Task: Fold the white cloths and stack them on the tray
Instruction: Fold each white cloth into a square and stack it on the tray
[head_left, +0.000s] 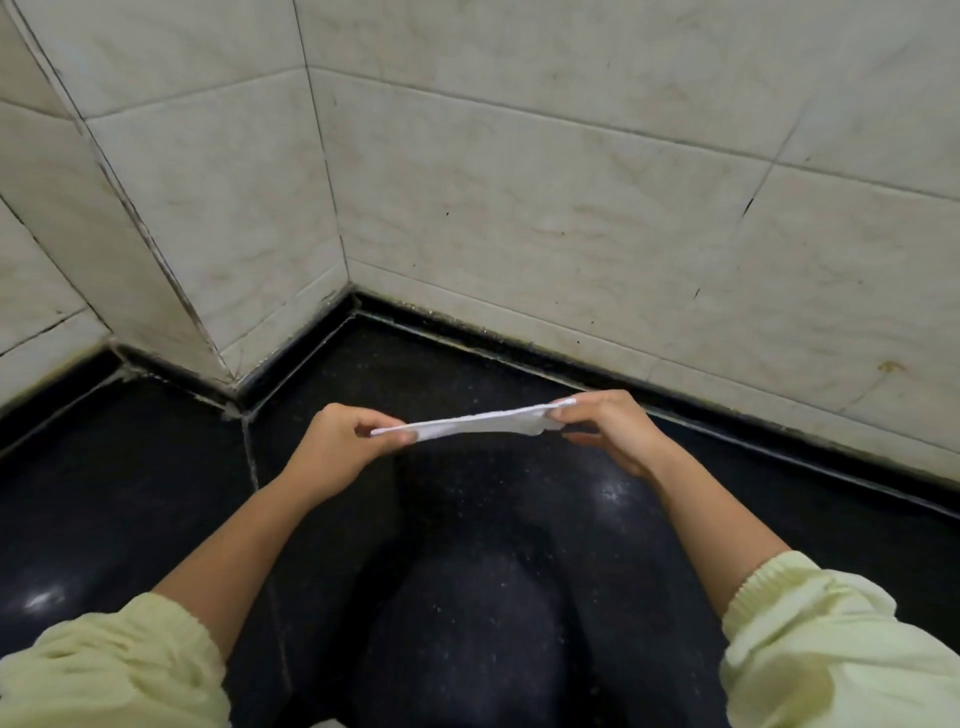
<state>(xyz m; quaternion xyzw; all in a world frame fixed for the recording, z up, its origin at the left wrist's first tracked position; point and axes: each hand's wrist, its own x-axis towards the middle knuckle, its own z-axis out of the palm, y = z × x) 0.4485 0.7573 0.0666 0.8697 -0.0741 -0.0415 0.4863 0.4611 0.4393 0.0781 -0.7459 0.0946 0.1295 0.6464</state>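
Observation:
A white cloth (478, 422) is stretched flat and edge-on between my two hands, held above the black counter. My left hand (343, 441) pinches its left end between thumb and fingers. Its right end is pinched by my right hand (608, 431), with a bit of cloth bunched under the fingers. No tray is in view, and no other cloth shows.
The black speckled counter (156, 493) runs into a corner of white tiled walls (519, 208). A tiled pillar (208, 234) juts out at the left. My pale green sleeves fill the bottom corners.

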